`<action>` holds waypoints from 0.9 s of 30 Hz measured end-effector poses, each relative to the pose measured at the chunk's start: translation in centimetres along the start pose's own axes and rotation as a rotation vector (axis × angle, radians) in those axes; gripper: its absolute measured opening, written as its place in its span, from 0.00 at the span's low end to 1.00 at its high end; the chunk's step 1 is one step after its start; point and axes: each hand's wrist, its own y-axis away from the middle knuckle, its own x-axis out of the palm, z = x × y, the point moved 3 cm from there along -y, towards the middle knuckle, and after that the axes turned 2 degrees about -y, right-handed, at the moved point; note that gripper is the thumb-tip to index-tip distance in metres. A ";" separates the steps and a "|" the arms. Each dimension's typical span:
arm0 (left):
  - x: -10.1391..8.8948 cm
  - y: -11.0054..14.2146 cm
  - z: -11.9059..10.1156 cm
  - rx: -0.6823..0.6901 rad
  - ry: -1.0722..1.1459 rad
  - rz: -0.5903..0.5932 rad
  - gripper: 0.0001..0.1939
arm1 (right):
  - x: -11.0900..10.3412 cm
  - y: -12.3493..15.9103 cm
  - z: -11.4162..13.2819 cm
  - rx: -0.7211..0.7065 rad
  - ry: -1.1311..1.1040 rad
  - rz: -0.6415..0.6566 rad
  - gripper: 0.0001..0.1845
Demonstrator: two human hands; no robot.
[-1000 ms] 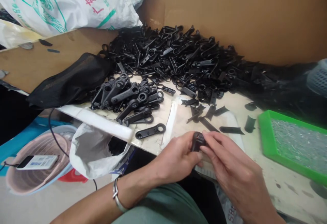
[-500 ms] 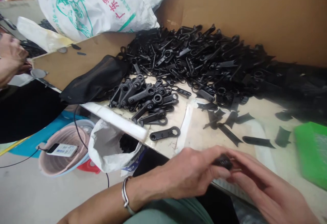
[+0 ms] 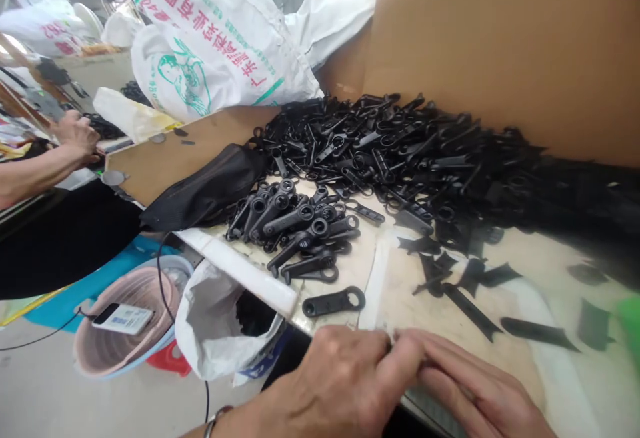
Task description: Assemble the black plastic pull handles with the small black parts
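My left hand (image 3: 345,378), with a bracelet at its wrist, is closed at the table's front edge. My right hand (image 3: 475,385) meets it with fingers bent and pressed together. Between them they grip a black plastic part, almost wholly covered by the fingers now; a dark end of it showed in the earlier frame. Just beyond my left hand lies a single black plastic lever (image 3: 334,301) with a ring at one end. Past it is a small heap of similar levers (image 3: 300,225). Flat black pieces with notched ends (image 3: 473,311) are scattered beyond my right hand.
A large pile of black parts (image 3: 400,145) lies against the cardboard wall (image 3: 500,45). A green container (image 3: 629,328) stands at right. Left below are a white sack (image 3: 205,338) and pink basket (image 3: 95,345) with a phone-like device (image 3: 123,319). A co-worker's hand (image 3: 75,135) is far left.
The view has tilted up, so the table appears lower. My hands have drawn closer together, and the black part between them has gone out of sight behind the fingers.
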 end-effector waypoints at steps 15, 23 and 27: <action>2.2 -4.4 6.4 -0.214 -0.565 -0.224 0.19 | 0.5 -18.3 0.1 0.000 0.619 0.074 0.14; 0.7 -4.1 5.9 -0.105 -0.251 -0.496 0.15 | -2.5 -11.1 1.9 0.109 0.451 -0.148 0.11; 0.9 -4.4 3.7 -0.466 0.597 -0.456 0.19 | -1.1 -4.3 3.6 0.005 0.163 -0.278 0.11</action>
